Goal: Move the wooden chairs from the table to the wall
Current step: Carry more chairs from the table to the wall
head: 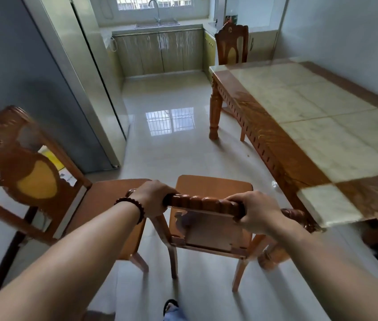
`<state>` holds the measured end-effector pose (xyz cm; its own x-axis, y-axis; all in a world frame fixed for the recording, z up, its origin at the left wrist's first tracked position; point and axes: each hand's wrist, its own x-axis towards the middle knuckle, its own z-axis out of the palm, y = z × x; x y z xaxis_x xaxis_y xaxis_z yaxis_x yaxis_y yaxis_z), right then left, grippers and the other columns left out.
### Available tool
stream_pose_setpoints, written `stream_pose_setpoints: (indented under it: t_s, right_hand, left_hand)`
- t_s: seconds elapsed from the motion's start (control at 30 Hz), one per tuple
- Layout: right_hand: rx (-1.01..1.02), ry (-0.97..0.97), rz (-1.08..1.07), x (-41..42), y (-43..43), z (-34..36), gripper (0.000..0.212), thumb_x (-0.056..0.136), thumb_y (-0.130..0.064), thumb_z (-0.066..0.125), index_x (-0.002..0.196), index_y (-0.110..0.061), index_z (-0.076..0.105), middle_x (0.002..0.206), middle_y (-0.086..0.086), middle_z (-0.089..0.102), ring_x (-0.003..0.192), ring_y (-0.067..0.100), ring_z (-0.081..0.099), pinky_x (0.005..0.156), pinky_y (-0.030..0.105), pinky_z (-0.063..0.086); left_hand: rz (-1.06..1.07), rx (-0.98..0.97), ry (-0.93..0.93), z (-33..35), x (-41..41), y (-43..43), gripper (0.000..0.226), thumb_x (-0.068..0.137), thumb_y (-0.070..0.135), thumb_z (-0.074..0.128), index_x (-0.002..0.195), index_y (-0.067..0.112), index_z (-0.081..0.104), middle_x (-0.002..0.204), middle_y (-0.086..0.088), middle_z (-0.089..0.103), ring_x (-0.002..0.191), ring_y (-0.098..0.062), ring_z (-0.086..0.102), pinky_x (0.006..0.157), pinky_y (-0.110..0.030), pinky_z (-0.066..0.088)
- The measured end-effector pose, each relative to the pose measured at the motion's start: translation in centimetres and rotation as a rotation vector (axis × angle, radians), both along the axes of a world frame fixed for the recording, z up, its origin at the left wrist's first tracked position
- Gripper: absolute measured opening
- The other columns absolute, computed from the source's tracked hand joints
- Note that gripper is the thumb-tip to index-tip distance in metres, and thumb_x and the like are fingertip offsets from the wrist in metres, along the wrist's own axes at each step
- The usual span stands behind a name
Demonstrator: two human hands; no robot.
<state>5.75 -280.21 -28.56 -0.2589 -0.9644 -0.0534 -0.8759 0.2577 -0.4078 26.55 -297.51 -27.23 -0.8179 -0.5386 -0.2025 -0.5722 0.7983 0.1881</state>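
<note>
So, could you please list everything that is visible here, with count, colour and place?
held chair: 1, orange-brown wood, centre, beside table
chair: 1, brown with yellow panel, left
far chair: 1, brown, at table's far end
table: 1, wood frame, pale stone top, right
sink: 1, metal, under window
cabinets: pale, below sink
bracelet: 1, dark beads, left wrist
left hand: gripping chair's top rail
right hand: gripping same rail

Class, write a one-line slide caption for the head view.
Both hands, left hand and right hand, grip a wooden chair's top rail beside the table.
</note>
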Motion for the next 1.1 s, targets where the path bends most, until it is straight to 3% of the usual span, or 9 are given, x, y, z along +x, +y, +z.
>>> stream_pose_setpoints:
  t_s: [0.17, 0.3, 0.43, 0.57, 0.73, 0.9, 1.0, 1.1]
  right_hand:
    - [-0.003, -0.011, 0.032, 2.9, 6.3, 0.5, 0.039, 0.072, -0.024, 0.076, 0.108, -0.039, 0.066, 0.091, -0.015, 0.069, 0.080, 0.009, 0.058, 0.065, 0.022, 0.052]
    - [-0.024, 0.015, 0.029, 6.3, 11.4, 0.7, 0.039, 0.072, -0.024, 0.074, 0.105, -0.042, 0.065, 0.086, -0.018, 0.067, 0.076, 0.008, 0.055, 0.053, 0.015, 0.039]
    - [-0.022, 0.037, 0.020, 11.0, 16.8, 0.7, 0.041, 0.071, -0.023, 0.073, 0.105, -0.043, 0.065, 0.088, -0.018, 0.068, 0.079, 0.008, 0.055, 0.059, 0.019, 0.043]
    - [-0.010, 0.021, 0.002, 17.1, 23.0, 0.4, 0.043, 0.070, -0.019, 0.074, 0.106, -0.042, 0.065, 0.091, -0.018, 0.067, 0.081, 0.008, 0.055, 0.060, 0.020, 0.045]
    - [-0.018, 0.006, 0.005, 24.1, 30.1, -0.1, 0.043, 0.073, -0.019, 0.072, 0.111, -0.040, 0.064, 0.098, -0.016, 0.069, 0.089, 0.010, 0.059, 0.068, 0.024, 0.051]
    - [-0.021, 0.008, 0.022, 29.7, 36.1, 0.0, 0.044, 0.072, -0.021, 0.070, 0.112, -0.040, 0.064, 0.100, -0.014, 0.070, 0.091, 0.012, 0.061, 0.075, 0.032, 0.054]
    - [-0.036, 0.000, 0.038, 32.4, 39.2, -0.4, 0.041, 0.074, -0.021, 0.070, 0.110, -0.040, 0.065, 0.096, -0.015, 0.070, 0.086, 0.011, 0.060, 0.066, 0.023, 0.050]
    - [-0.056, -0.007, 0.041, 35.6, 42.3, -0.5, 0.038, 0.075, -0.023, 0.071, 0.109, -0.039, 0.066, 0.093, -0.015, 0.070, 0.082, 0.010, 0.060, 0.061, 0.018, 0.047]
  left_hand:
    - [0.032, 0.003, 0.004, 0.4, 3.7, 6.7, 0.040, 0.085, 0.008, 0.056, 0.115, 0.033, 0.065, 0.101, 0.006, 0.071, 0.091, -0.017, 0.062, 0.073, -0.025, 0.047]
    - [0.031, 0.011, 0.007, 0.7, 7.2, 11.6, 0.039, 0.085, 0.009, 0.056, 0.113, 0.034, 0.065, 0.100, 0.007, 0.071, 0.090, -0.016, 0.062, 0.073, -0.026, 0.047]
    - [0.036, 0.007, 0.012, 0.6, 11.8, 16.8, 0.039, 0.085, 0.009, 0.056, 0.113, 0.035, 0.065, 0.099, 0.007, 0.071, 0.088, -0.016, 0.061, 0.073, -0.026, 0.049]
    - [0.028, 0.028, 0.021, 0.1, 17.5, 22.9, 0.036, 0.087, 0.009, 0.058, 0.113, 0.032, 0.066, 0.093, 0.009, 0.069, 0.078, -0.011, 0.056, 0.063, -0.018, 0.042]
    - [0.029, 0.040, 0.004, -0.2, 24.2, 30.0, 0.035, 0.086, 0.010, 0.061, 0.113, 0.032, 0.066, 0.092, 0.007, 0.069, 0.083, -0.015, 0.061, 0.072, -0.026, 0.053]
    - [0.041, 0.026, 0.022, -0.5, 30.0, 36.2, 0.032, 0.085, 0.012, 0.062, 0.108, 0.033, 0.067, 0.088, 0.009, 0.068, 0.081, -0.012, 0.061, 0.071, -0.025, 0.053]
    - [0.052, 0.025, 0.032, -0.8, 32.9, 39.2, 0.033, 0.085, 0.013, 0.063, 0.108, 0.036, 0.066, 0.085, 0.013, 0.066, 0.079, -0.008, 0.059, 0.066, -0.018, 0.046]
    - [0.044, 0.046, 0.008, -0.9, 36.0, 42.3, 0.033, 0.085, 0.014, 0.064, 0.110, 0.036, 0.065, 0.084, 0.014, 0.066, 0.079, -0.007, 0.060, 0.072, -0.022, 0.052]
